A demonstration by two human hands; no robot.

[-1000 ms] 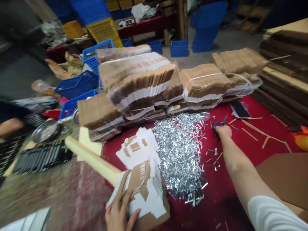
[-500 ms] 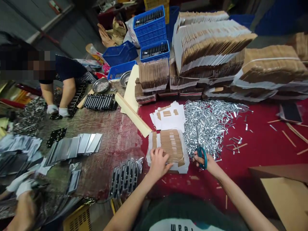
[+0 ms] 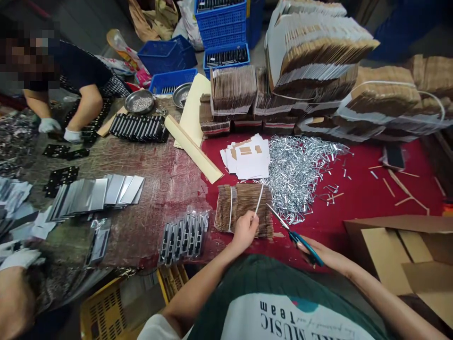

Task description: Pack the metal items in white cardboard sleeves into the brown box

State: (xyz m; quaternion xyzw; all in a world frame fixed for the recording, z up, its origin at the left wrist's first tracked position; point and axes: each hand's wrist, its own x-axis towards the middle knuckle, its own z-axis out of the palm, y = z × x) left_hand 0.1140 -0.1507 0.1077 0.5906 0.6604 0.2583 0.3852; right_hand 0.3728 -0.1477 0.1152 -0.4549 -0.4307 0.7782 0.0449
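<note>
Mostly beyond hands (image 3: pixel 245 232) (image 3: pixel 326 256): cardboard bundle (image 3: pixel 243 204)

The worktop (image 3: pixel 361 189) is long and runs across the full view; its right section has a dark red surface, its left section a worn, scuffed reddish-brown one. A dark grey wall (image 3: pixel 94 21) closes the upper left. Blue perforated plastic crates (image 3: pixel 221 30) stand stacked behind the worktop, near brown crumpled sacks (image 3: pixel 154 21). A yellow slotted plastic crate (image 3: pixel 102 314) sits below the front edge. Lighting: brighter over the worktop, dim towards the rear.
</note>
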